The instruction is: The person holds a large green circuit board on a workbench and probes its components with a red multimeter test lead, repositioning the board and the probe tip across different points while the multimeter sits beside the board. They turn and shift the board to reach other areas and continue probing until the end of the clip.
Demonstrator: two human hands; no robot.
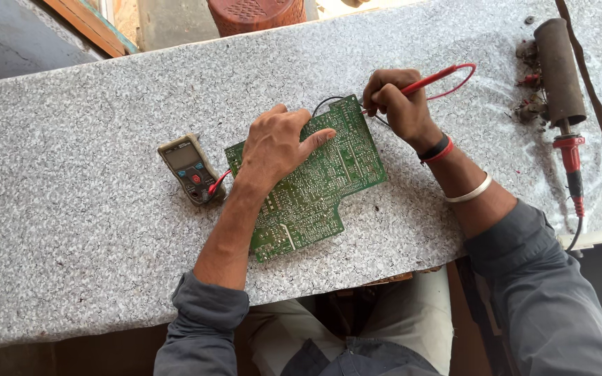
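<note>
Now I log: left hand (276, 146) flat, unclenched, pressing green circuit board (315, 184); right hand (400, 103) grips red probe (423, 82) at board's 1 o'clock corner; grey multimeter (191, 169) at 9.

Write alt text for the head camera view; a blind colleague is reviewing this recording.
A person's left hand presses flat on a green circuit board on a speckled grey table, while the right hand holds a red probe at the board's far edge. A multimeter lies left of the board.
</note>
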